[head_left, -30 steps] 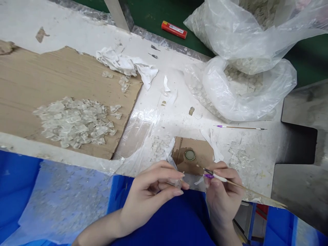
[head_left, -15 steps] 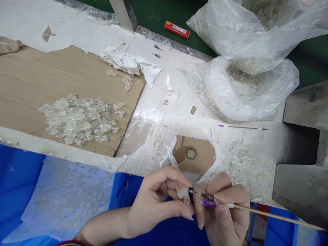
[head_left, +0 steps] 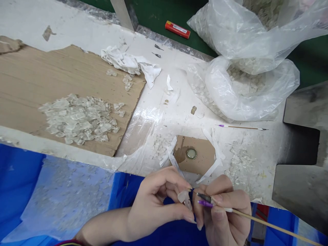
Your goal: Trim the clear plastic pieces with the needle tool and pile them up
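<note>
Drawn closer together since a moment ago, our left hand [head_left: 156,201] pinches a clear flake [head_left: 182,196] while our right hand [head_left: 222,208] pinches a slim wooden-handled pick [head_left: 258,220], tip just beside it; steady fingertips keep this controlled.

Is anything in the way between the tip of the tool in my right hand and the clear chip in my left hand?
Nothing visible. The tip of the bamboo-handled tool, held in your right hand, sits right by the clear chip pinched in your left hand, with no other object between them.
</note>
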Demonstrator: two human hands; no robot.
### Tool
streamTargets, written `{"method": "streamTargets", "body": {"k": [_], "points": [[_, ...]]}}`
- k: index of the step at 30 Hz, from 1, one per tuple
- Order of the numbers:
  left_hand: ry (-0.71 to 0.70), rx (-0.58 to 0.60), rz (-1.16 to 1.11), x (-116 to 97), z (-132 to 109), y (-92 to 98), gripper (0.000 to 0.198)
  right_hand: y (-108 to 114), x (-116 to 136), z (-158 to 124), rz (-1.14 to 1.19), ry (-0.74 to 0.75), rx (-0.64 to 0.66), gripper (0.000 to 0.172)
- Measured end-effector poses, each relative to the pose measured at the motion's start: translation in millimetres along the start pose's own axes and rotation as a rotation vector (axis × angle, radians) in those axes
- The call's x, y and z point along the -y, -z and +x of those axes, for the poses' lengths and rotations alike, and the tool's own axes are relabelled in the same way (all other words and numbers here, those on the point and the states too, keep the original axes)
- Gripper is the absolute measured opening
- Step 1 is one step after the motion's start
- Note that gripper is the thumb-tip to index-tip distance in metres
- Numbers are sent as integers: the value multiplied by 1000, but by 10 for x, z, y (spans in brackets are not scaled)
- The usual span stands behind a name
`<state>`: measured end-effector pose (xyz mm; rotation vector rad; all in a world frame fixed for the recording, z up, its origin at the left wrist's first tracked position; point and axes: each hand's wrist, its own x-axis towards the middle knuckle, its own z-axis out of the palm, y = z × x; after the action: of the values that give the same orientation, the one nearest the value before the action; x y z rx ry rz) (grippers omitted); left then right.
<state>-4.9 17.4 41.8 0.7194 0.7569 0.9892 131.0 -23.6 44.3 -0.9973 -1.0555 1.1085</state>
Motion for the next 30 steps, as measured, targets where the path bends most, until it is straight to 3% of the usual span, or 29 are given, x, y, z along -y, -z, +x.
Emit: {"method": "streamTargets", "body": {"k": [6, 20, 27, 30], "points": [[40, 39, -84, 0, -1, -8, 29, 3, -11, 15, 18, 2, 12, 24], [51, 1, -94, -11, 16, -16, 34, -48, -3, 31, -21, 42, -7, 23], [113, 83, -214, 30, -6, 40, 35, 35, -52, -11, -36, 129, -187, 23], [143, 118, -305, 61, -18, 67, 30, 147, -72, 1, -110, 76, -167, 30]]}}
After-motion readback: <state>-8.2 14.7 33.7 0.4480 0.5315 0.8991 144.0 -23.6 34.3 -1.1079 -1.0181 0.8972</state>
